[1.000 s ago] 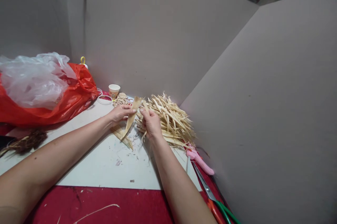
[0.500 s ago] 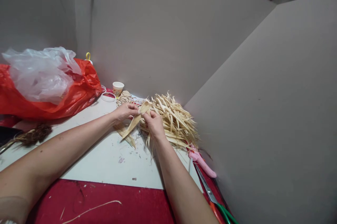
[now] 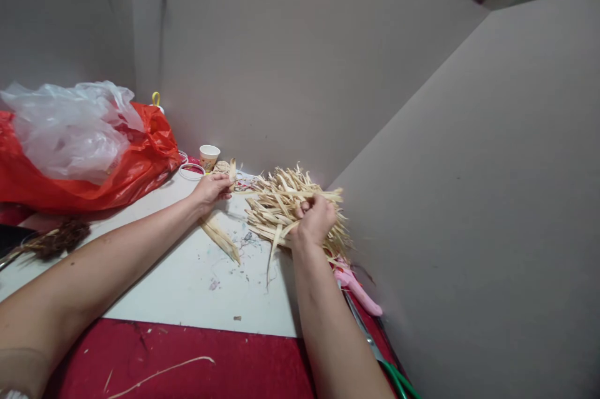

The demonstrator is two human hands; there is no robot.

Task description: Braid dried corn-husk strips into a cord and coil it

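Observation:
My left hand [image 3: 213,191] is pinched on a piece of dried corn husk [image 3: 233,172], which stands upright from the fingertips. Over the right side of a heap of torn husk strips [image 3: 276,199], my right hand [image 3: 317,219] is closed. A pale strip [image 3: 335,194] runs level past its fingertips and seems to be in its grip, though the fingers partly hide where it is held. Below my left hand, a flat husk leaf [image 3: 220,239] lies on the white board [image 3: 187,286].
At the left sits a red plastic bag [image 3: 154,149] with a clear bag [image 3: 75,130] on top. A paper cup [image 3: 209,158] and white rings [image 3: 192,172] stand behind my left hand. Pink-handled [image 3: 359,292] and green-handled scissors [image 3: 396,377] lie by the right wall [image 3: 469,199].
My hands have drawn apart, the right one moving right over the heap and the left one slightly left. The wide husk held between them is now a smaller piece in my left hand.

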